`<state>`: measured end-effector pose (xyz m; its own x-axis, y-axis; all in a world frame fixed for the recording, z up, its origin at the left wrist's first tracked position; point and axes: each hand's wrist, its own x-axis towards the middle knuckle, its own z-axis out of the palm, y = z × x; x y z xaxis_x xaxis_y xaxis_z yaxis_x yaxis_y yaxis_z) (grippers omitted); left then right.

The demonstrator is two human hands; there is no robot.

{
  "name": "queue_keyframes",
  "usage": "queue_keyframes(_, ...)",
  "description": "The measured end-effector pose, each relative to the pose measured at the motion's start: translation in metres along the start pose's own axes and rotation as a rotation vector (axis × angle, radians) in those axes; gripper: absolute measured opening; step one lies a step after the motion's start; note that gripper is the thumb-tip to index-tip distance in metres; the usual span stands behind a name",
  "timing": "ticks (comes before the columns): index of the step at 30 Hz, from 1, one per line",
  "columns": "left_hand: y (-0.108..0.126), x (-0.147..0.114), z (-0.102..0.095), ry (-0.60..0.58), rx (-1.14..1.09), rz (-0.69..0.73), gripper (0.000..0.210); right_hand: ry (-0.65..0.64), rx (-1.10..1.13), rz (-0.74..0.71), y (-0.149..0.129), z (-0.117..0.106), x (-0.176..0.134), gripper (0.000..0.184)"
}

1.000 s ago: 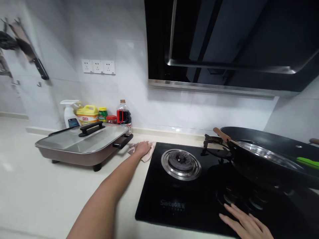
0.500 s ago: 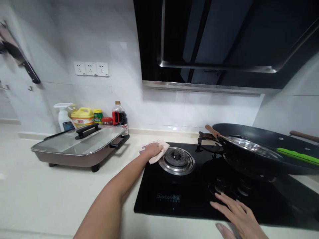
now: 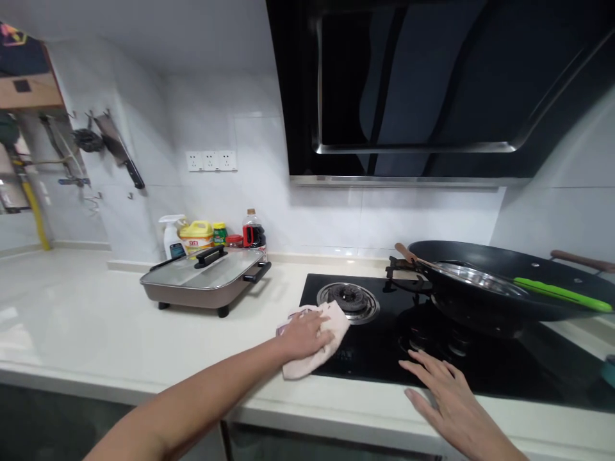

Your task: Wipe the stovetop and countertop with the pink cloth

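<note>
My left hand (image 3: 307,334) presses a pale pink cloth (image 3: 331,333) down over the left front part of the black glass gas cooktop (image 3: 369,362). The cloth hangs partly past the cooktop's edge onto the white counter. Just behind it is the left burner (image 3: 350,301), with a shiny metal ring. My right hand (image 3: 439,390) holds nothing, its fingers spread over the cooktop's front edge, close to the control knobs (image 3: 459,346). Whether those fingertips touch the glass, I cannot tell.
On the right burner rests a large black wok (image 3: 480,256) with a metal bowl (image 3: 480,279) and a green-handled utensil (image 3: 562,294) in it. A lidded electric pan (image 3: 192,294) stands left. Bottles (image 3: 196,237) line the wall; a range hood (image 3: 398,83) hangs above.
My left hand has brought the cloth from the cooktop's back left corner toward its front. My right hand stays spread near the front edge. The view has turned left.
</note>
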<state>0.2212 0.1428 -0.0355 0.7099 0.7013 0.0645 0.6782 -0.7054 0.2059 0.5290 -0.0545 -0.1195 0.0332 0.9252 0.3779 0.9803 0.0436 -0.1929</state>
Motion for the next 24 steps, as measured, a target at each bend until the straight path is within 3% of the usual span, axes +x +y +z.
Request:
queue_keyframes(4,0.039,-0.024,0.009,-0.07,-0.055,0.113,0.075,-0.02,0.034,0.021,-0.008,-0.005,-0.001,0.053)
queue_keyframes(8,0.071,-0.009,0.018,-0.112,-0.089,0.179,0.073,0.034,0.053,-0.008,-0.013,-0.01,-0.003,0.052)
queue_keyframes(13,0.097,0.044,0.035,-0.045,-0.051,0.224,0.065,0.147,0.055,-0.026,-0.016,-0.013,-0.005,0.042)
queue_keyframes(18,0.122,0.111,0.052,0.071,0.029,0.126,0.062,0.197,0.062,-0.042,-0.02,-0.016,-0.005,0.035)
queue_keyframes(24,0.149,0.19,0.066,0.117,0.044,0.045,0.064,0.187,0.057,-0.057,-0.02,-0.019,-0.001,0.032)
